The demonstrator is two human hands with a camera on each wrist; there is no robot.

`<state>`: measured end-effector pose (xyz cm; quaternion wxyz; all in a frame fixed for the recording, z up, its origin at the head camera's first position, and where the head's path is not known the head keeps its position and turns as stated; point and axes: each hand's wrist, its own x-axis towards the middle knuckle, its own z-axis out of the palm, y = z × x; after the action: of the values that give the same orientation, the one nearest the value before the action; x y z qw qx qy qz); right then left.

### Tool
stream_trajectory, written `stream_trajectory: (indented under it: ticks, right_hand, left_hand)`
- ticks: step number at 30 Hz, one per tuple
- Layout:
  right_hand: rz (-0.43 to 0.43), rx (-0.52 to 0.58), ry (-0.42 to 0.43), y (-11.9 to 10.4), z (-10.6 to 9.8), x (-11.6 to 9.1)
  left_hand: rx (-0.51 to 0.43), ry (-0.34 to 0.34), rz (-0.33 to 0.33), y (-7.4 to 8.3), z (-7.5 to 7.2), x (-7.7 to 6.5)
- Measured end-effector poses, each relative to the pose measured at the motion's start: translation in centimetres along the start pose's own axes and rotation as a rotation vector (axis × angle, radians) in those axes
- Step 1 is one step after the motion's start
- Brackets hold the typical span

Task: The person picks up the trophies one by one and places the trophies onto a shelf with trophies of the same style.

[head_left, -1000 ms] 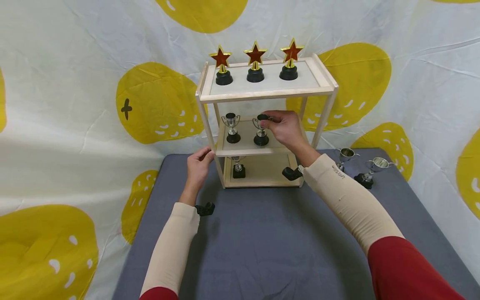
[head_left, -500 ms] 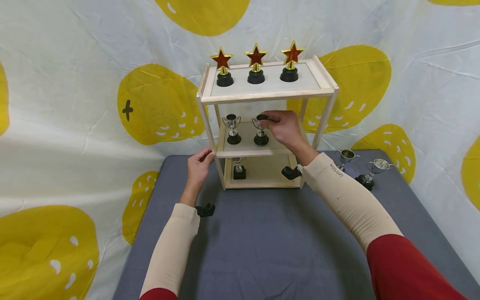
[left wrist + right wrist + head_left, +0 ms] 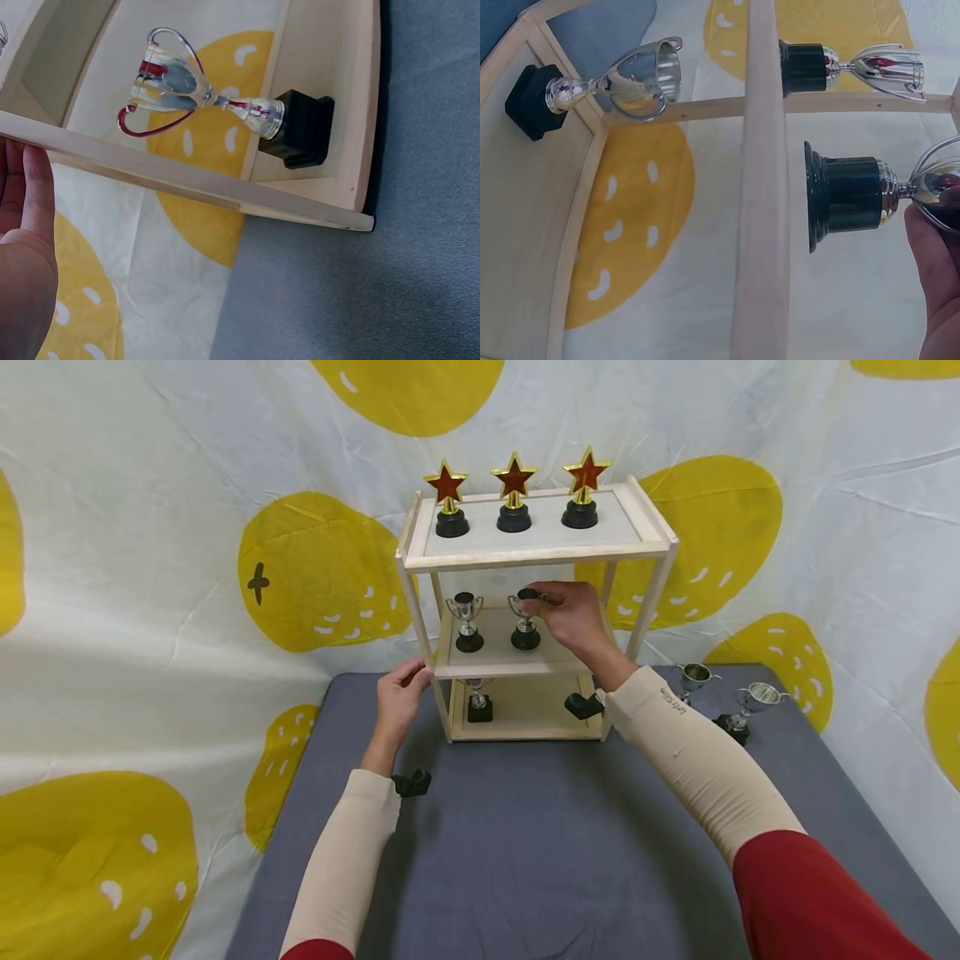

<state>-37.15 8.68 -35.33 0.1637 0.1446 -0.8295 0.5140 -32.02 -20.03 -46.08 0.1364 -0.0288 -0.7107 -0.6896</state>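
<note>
A three-tier wooden shelf rack [image 3: 536, 555] stands at the table's back. My right hand [image 3: 576, 620] pinches a small silver trophy cup [image 3: 525, 631] by its cup over the middle tier. In the right wrist view a narrow gap shows between its round black base [image 3: 847, 193] and the front rail; whether it touches the tier I cannot tell. Left of it, another silver trophy cup [image 3: 468, 625] stands upright. My left hand [image 3: 397, 697] holds the rack's left front post with its fingertips. A square-based silver trophy cup [image 3: 176, 86] stands on the bottom tier.
Three gold star trophies, the left one [image 3: 450, 506], middle one [image 3: 514, 502] and right one [image 3: 581, 493], line the top tier. Two silver cups, one behind [image 3: 696, 675] and one in front [image 3: 738, 720], stand right of the rack on the grey table [image 3: 510, 843]. Patterned cloth hangs behind.
The whole view has shifted slightly as the head moved. Both hands keep their hold, and the right hand's trophy cup stays in nearly the same place.
</note>
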Motion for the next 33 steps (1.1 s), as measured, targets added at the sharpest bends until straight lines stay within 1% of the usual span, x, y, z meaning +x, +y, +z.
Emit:
stream_trajectory:
  ticks: [4,10,14,24,29,33]
  right_hand:
    - [0.037,0.010,-0.011,0.0,0.0,0.1]
    - [0.024,0.012,-0.010,0.2,0.0,0.2]
    - [0.023,0.004,-0.008,0.3,0.0,0.4]
    - [0.062,-0.009,-0.015,0.7,0.0,0.4]
    - [0.079,0.002,-0.024,0.8,0.2,0.4]
    - [0.086,-0.009,-0.026,1.0,0.3,0.4]
  left_hand:
    - [0.001,-0.003,-0.012,0.2,-0.1,0.0]
    - [-0.015,-0.007,-0.001,0.2,-0.1,-0.1]
    - [-0.014,-0.009,-0.009,0.3,-0.1,-0.2]
    - [0.023,-0.005,-0.029,0.4,0.0,-0.1]
    - [0.004,-0.002,-0.041,0.6,0.1,-0.2]
    - [-0.006,-0.010,-0.059,0.6,0.0,-0.1]
